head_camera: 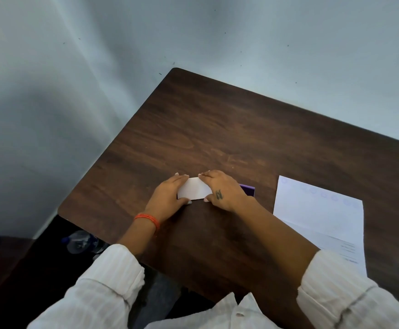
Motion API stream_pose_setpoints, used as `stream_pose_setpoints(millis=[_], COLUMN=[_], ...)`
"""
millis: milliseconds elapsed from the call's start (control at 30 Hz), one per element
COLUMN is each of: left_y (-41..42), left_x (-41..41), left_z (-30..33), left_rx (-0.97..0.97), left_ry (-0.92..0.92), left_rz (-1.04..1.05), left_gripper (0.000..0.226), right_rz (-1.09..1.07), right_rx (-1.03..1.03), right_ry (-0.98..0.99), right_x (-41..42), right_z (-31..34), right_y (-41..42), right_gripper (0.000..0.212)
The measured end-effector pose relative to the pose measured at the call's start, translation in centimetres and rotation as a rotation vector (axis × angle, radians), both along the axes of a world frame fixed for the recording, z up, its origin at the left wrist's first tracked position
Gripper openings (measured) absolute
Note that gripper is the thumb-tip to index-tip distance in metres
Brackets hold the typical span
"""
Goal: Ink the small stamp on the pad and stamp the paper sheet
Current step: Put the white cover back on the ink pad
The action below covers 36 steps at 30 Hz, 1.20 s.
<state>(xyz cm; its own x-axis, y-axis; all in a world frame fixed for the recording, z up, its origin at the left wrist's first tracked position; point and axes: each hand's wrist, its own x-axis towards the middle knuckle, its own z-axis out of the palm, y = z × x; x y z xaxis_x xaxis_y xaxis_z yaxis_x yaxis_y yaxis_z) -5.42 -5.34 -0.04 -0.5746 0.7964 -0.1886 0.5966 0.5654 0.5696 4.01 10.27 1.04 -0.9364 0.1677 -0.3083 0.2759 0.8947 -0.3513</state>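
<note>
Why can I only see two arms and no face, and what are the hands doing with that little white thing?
The camera sits on the person's head and looks down, so you see what they see: their own arms, in white sleeves. There is only this one picture. The left hand, with an orange band at the wrist, and the right hand both hold a small white box by its ends on the brown table. It may be the ink pad's lid, but I cannot tell. Something purple peeks out behind the right hand. To the right lies a paper sheet with faint round stamp marks along its top. I cannot see the stamp itself.
</note>
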Motion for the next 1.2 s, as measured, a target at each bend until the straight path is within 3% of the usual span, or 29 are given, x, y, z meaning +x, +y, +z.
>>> stream_pose_setpoints(millis=[133, 467, 700, 1200], left_y=[0.2, 5.0, 7.8, 7.8], left_x=[-0.3, 0.6, 3.0, 3.7], left_z=[0.3, 2.9, 2.4, 0.8], left_rx=[-0.012, 0.115, 0.064, -0.054], left_ry=[0.034, 0.146, 0.118, 0.096], left_rz=[-0.035, -0.223, -0.355, -0.387], left_gripper=[0.070, 0.069, 0.069, 0.071], right_rz=[0.019, -0.146, -0.301, -0.352], right_rx=[0.013, -0.010, -0.044, -0.092], right_ry=[0.001, 0.273, 0.239, 0.215], right_x=[0.0, 4.9, 9.5, 10.5], right_z=[0.3, 2.7, 1.9, -0.3], right_y=[0.2, 4.4, 5.7, 4.6], right_gripper=[0.070, 0.067, 0.067, 0.067])
